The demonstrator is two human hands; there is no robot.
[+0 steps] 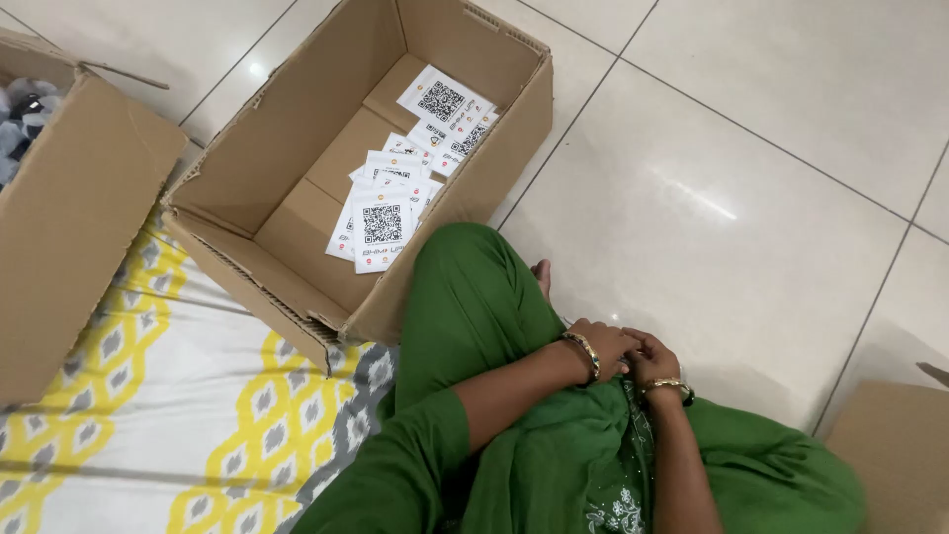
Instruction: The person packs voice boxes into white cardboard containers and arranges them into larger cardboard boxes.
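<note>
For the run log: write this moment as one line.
left hand: touching right hand in lap, contents hidden | open brown cardboard box: white square printed cards inside | yellow-grey patterned cloth underneath

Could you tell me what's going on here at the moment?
A person in green clothes sits on the tiled floor, partly on a yellow-and-grey patterned sheet. The left hand and right hand rest together in the lap; whether they hold anything cannot be seen. In front lies an open cardboard box with white printed cards loose on its bottom. Another cardboard box stands at the left.
</note>
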